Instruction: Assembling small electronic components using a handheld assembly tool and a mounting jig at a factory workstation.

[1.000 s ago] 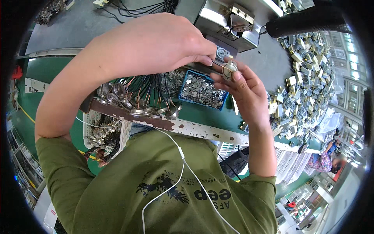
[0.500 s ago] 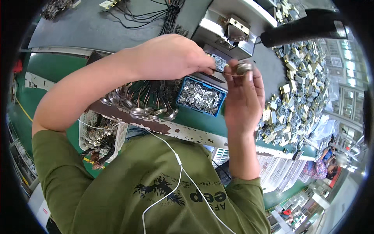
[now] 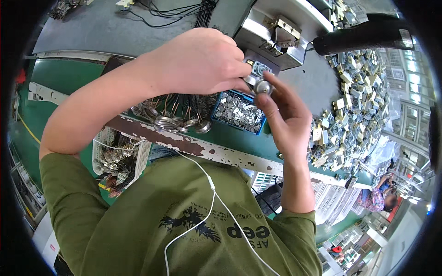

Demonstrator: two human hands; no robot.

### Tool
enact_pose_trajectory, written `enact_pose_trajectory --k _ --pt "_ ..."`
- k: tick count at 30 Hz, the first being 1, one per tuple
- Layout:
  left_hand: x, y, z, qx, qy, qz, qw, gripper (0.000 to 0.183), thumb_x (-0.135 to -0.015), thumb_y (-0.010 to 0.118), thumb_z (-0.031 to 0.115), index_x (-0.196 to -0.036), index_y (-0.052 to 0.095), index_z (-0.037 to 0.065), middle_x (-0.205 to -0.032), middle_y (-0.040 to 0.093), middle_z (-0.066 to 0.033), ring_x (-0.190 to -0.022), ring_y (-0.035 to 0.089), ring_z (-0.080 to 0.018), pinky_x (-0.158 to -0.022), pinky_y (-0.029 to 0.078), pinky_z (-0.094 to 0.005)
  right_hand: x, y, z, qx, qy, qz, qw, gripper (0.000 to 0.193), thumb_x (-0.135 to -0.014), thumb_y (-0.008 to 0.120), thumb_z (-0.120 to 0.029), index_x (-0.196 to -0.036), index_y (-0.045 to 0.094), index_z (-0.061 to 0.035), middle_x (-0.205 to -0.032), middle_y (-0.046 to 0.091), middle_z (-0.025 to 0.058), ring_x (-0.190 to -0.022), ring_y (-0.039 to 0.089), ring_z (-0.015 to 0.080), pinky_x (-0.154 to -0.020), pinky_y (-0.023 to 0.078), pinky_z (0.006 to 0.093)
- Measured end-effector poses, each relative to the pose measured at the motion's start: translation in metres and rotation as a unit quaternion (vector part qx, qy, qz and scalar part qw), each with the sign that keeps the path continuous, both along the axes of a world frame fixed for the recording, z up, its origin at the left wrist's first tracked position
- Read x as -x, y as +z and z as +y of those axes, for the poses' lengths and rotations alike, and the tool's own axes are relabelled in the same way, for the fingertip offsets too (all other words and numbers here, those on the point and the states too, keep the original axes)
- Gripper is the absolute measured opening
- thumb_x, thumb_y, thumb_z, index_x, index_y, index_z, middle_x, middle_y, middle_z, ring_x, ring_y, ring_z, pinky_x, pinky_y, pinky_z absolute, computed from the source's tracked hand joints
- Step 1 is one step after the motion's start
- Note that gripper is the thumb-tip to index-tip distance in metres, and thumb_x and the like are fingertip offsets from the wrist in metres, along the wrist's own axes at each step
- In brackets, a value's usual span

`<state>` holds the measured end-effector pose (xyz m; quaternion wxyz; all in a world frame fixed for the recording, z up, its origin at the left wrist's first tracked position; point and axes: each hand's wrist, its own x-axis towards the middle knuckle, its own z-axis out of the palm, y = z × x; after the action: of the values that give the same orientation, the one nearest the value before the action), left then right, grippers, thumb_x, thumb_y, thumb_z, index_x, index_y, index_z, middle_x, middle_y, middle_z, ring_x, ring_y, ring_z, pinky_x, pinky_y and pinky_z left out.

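Between the thumb and fingers of my right hand [image 3: 292, 115] is a small round silver metal coil [image 3: 263, 87], its round face turned upward. My left hand [image 3: 207, 64] reaches across from the left, back of the hand up, with closed fingertips meeting the coil's left side; what they pinch is hidden. Just behind the fingertips sits a squarish metal part with a pale ring [image 3: 261, 69]. Below both hands a blue box [image 3: 237, 127] holds many small silver metal pieces. Several ring-shaped silver coils with copper-coloured ends [image 3: 172, 123] lie along the near bench edge, under my left forearm.
A metal fixture [image 3: 285, 34] stands at the back, with a black cylindrical tool [image 3: 354, 41] to its right. A large pile of squarish metal parts [image 3: 350, 110] spreads on the right. Black cables [image 3: 207, 14] lie behind. A white basket [image 3: 99, 158] hangs below the bench edge at left.
My right hand has moved left and brought the coil against my left fingertips; the thin wire earlier seen between the hands no longer shows. My view has shifted slightly.
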<state>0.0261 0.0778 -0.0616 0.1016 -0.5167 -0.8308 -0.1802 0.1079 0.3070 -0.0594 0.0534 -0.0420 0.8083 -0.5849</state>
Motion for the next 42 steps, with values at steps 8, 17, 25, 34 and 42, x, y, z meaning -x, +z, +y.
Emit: enact_pose_trajectory --k 8,17,25,34,42 --pt "-0.004 -0.003 -0.002 0.04 -0.002 0.017 0.999 0.028 -0.084 0.073 0.037 -0.079 0.066 0.01 -0.07 0.065 -0.0027 -0.074 0.067 -0.0234 -0.069 0.051 -0.0381 0.022 0.01 0.004 -0.092 0.135 -0.14 0.977 0.038 -0.097 0.067 -0.006 -0.135 0.062 -0.0008 -0.108 0.071 0.0048 -0.097 0.064 0.0093 -0.086 0.052 0.0258" --pt "-0.004 0.008 -0.002 0.052 -0.01 -0.035 0.998 0.027 -0.089 0.068 0.035 -0.099 0.068 0.011 -0.071 0.066 -0.0048 -0.072 0.069 -0.0253 -0.062 0.051 -0.0372 0.001 -0.003 0.014 -0.029 0.102 -0.041 0.993 0.044 -0.099 0.064 -0.004 -0.143 0.056 -0.0022 -0.118 0.071 0.0107 -0.107 0.066 0.0146 -0.096 0.052 0.0302" --pt "0.016 0.016 0.012 -0.009 -0.04 -0.186 0.982 0.033 -0.092 0.068 0.03 -0.122 0.067 0.015 -0.089 0.071 -0.01 -0.087 0.07 -0.03 -0.073 0.055 -0.0422 0.01 0.002 0.037 -0.022 -0.067 0.114 0.991 0.044 -0.103 0.057 -0.005 -0.146 0.048 0.0023 -0.13 0.065 0.0181 -0.109 0.068 0.0204 -0.093 0.054 0.0309" --pt "0.034 -0.012 0.033 0.084 0.065 -0.184 0.977 0.034 -0.094 0.067 0.03 -0.127 0.067 0.022 -0.094 0.072 -0.0114 -0.09 0.069 -0.0323 -0.078 0.055 -0.0442 0.056 0.08 0.069 0.105 -0.052 0.528 0.841 0.043 -0.101 0.052 -0.003 -0.139 0.037 0.0101 -0.125 0.059 0.0337 -0.11 0.065 0.0384 -0.095 0.056 0.0455" --pt "0.026 -0.016 0.033 0.093 0.082 -0.151 0.981 0.03 -0.092 0.067 0.029 -0.119 0.067 0.017 -0.088 0.072 -0.0097 -0.083 0.072 -0.0308 -0.07 0.056 -0.0454 0.129 0.083 0.025 0.014 -0.202 0.361 0.91 0.042 -0.085 0.078 -0.006 -0.119 0.054 0.0047 -0.101 0.068 0.0165 -0.09 0.069 0.023 -0.079 0.058 0.0315"
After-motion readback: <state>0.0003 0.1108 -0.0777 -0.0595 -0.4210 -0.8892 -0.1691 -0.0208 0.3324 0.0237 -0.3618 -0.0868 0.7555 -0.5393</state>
